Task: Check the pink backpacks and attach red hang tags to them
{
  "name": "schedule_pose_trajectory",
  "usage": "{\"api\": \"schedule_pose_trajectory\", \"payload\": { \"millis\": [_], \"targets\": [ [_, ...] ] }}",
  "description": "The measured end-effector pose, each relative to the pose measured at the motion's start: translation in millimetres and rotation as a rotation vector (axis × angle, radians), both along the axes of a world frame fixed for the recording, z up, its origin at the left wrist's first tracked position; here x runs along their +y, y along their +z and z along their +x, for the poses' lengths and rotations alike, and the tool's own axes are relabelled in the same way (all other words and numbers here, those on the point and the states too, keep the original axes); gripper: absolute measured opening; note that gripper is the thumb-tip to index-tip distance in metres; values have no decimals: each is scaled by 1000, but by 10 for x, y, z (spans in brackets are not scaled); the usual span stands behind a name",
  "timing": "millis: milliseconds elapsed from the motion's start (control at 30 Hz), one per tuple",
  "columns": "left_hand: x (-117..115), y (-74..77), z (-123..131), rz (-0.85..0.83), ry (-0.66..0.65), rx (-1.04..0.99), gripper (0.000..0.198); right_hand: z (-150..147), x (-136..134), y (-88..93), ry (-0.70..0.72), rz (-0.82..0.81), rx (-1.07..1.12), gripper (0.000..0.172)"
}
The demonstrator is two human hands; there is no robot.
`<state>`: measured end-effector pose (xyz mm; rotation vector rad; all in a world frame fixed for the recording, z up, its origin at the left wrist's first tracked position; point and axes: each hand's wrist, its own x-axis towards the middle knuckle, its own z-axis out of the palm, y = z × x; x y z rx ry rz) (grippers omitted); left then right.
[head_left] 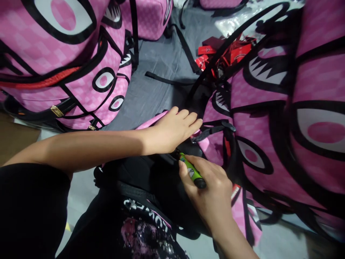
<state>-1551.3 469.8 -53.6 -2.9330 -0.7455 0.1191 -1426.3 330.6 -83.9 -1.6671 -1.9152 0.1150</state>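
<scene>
In my right hand [210, 187] is a small green tool [192, 172] with a black end. Its dark tip points toward my left hand, and I cannot make out its kind. My left hand [176, 131] lies palm down with fingers stretched out over a black and pink bag [151, 176] in front of me. The palm and whatever lies under it are hidden. Just beyond the fingertips, a black strap with a buckle [229, 126] rests against the pink bags on the right.
Pink checkered backpacks with eye and teeth prints stand at left [35, 43] and right [320, 79]. On the grey table surface [161, 57] are red tags [237, 52], loose black straps [167, 80] and clear plastic [231, 27]. Another pink bag [147, 18] sits at the back.
</scene>
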Motion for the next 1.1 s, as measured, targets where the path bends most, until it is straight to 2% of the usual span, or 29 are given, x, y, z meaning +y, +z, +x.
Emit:
{"api": "schedule_pose_trajectory", "payload": {
  "millis": [300, 367, 467, 533, 600, 700, 767, 867, 967, 1033, 1100],
  "targets": [
    [29, 4, 4, -22, 8, 18, 71, -80, 26, -51, -71, -5, 108, 16],
    [62, 67, -12, -65, 1, 69, 82, -77, 5, -63, -96, -21, 138, 17],
    [96, 225, -92, -187, 2, 205, 109, -77, -46, -59, -132, -35, 161, 18],
    [82, 319, -164, -242, 65, 262, 122, -101, -67, -54, -126, -32, 177, 19],
    [41, 364, -214, -237, 151, 272, 127, -139, -66, -59, -117, -9, 176, 20],
    [-14, 329, -219, -173, 237, 294, 128, -177, -46, -83, -105, 45, 188, 19],
    [-16, 283, -202, -140, 249, 312, 127, -169, -40, -102, -93, 56, 215, 20],
    [15, 257, -216, -131, 195, 302, 117, -126, -53, -124, -70, 47, 253, 20],
    [17, 297, -282, -144, 134, 272, 106, -91, -75, -139, -63, 39, 285, 20],
    [-10, 338, -317, -152, 177, 244, 105, -78, -86, -144, -60, 35, 308, 19],
    [-38, 374, -327, -169, 292, 244, 107, -64, -94, -140, -56, 33, 329, 20]
  ]
}}
